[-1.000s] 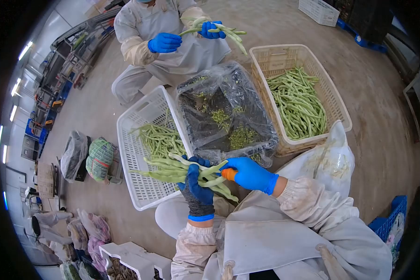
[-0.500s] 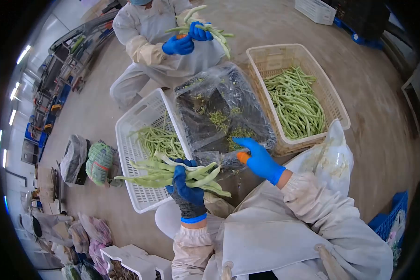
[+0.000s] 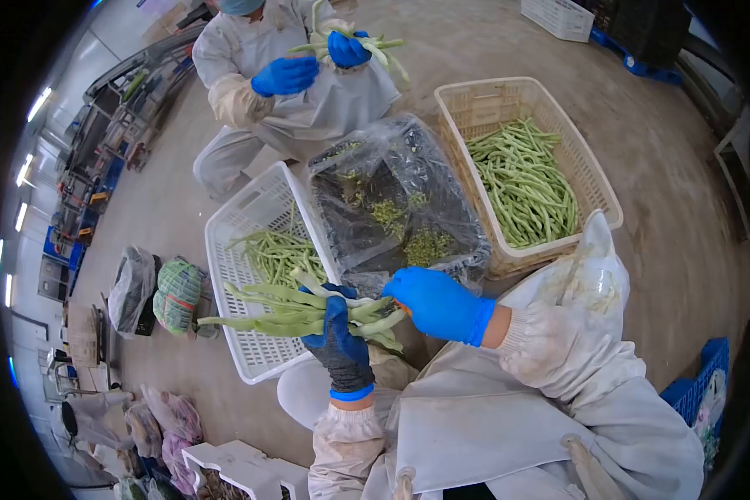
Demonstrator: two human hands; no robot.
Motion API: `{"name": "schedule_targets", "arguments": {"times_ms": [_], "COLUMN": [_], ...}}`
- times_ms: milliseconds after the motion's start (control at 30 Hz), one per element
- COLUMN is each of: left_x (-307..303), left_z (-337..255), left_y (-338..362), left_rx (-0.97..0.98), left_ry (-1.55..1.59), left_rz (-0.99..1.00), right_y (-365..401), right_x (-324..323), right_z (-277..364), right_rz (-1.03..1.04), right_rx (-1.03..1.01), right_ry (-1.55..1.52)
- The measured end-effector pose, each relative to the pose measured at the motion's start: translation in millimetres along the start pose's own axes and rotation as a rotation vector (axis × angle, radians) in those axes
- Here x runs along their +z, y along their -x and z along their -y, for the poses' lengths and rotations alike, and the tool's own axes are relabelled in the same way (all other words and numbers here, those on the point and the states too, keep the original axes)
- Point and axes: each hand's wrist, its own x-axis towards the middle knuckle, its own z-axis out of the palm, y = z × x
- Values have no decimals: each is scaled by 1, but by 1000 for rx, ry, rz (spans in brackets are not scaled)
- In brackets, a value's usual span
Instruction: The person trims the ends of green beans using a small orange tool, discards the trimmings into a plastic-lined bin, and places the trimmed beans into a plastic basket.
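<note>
My left hand [image 3: 338,337], in a grey knit glove with blue coating, is closed around a bunch of long flat green beans [image 3: 279,321]. The bunch lies sideways over the near end of a white crate [image 3: 257,350]. At the right end of the beans is my right hand [image 3: 442,304], in a blue glove, its fingers pinched on the bean ends. Something orange shows at its thumb; its exact shape is mostly hidden. Just beyond my hands, a black tray lined with clear plastic [image 3: 358,242] holds small green trimmings [image 3: 427,247].
A cream crate [image 3: 596,187] of green beans [image 3: 525,183] stands right of the tray. More beans [image 3: 279,254] lie in the white crate. Opposite me a seated co-worker [image 3: 258,50] in blue gloves holds beans. A green bundle [image 3: 177,296] sits on the floor at left.
My right hand has moved left and closed at the bean ends; before, it was apart with its index finger stretched out. The co-worker's hands have separated, and one holds the beans.
</note>
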Motion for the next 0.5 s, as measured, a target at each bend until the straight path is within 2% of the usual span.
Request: {"name": "schedule_targets", "arguments": {"times_ms": [33, 100, 133, 200, 233, 300, 367, 400, 433, 467, 500], "left_x": [4, 9, 9, 9, 9, 6, 11, 14, 12, 6, 2], "left_z": [-2, 1, 7, 10, 14, 24, 4, -14, -23, -20, -18], "left_y": [2, 3, 3, 6, 7, 9, 8, 2, -2, -8, -12], "left_rx": [48, 98, 107, 119, 120, 107, 170, 206, 232, 160, 158], "left_ry": [-49, -95, -130, -201, -203, -230, -181, -142, -107, -104, -109], "left_rz": [-2, -1, 6, 39, 45, -50, -57, -28, -11, -125, -123], "right_y": [-1, -4, -5, -7, -10, -17, -10, -15, -17, -11, -13], "right_x": [4, 18, 25, 39, 43, 49, 53, 42, 33, 32, 26], "right_z": [-2, -15, -18, -23, -26, -40, -107, -117, -122, -121, -106], "right_rz": [0, -24, -23, -291, -297, -280, -260, -259, -396, -532, -532], "right_rx": [2, 318, 317, 152, 153, 297, 384, 372, 324, 291, 295], "right_ry": [1, -682, -681, -294, -296, -422, -273, -272, -221, -178, -181]}}
